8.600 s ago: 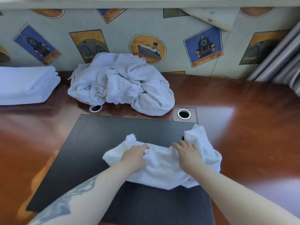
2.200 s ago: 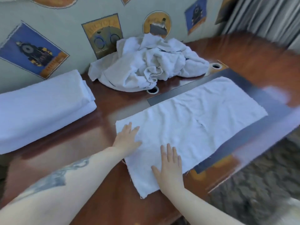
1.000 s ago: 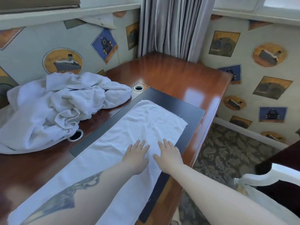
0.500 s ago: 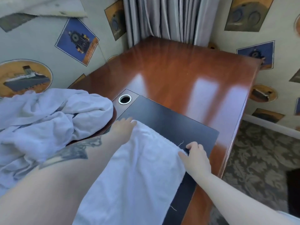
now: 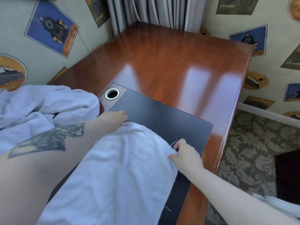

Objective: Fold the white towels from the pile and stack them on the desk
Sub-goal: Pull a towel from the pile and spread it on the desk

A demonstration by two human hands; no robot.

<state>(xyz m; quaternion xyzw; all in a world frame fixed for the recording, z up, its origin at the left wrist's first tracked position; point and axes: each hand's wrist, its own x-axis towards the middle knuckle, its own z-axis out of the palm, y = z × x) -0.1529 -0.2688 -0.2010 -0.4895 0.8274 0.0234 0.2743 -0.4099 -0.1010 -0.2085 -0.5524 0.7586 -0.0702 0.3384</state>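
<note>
A white towel [image 5: 123, 169] lies spread lengthwise over the black desk pad [image 5: 164, 117]. Its far end is lifted off the pad and curls up in a hump. My left hand [image 5: 113, 116] grips the far left corner of that end. My right hand [image 5: 185, 153] pinches the far right corner, where a loose thread sticks out. The crumpled pile of white towels [image 5: 45, 109] sits at the left on the desk [image 5: 170, 62], close to my left forearm.
A round metal-rimmed cable hole [image 5: 112, 94] lies just beyond my left hand. The desk's right edge [image 5: 233, 119] drops to a patterned carpet [image 5: 253, 143]. Grey curtains [image 5: 151, 12] hang at the far corner, and papered walls close in on both sides.
Both hands went from smoothing the flat towel to its far corners. Since half a second ago they have taken hold of those corners and raised the far end off the pad.
</note>
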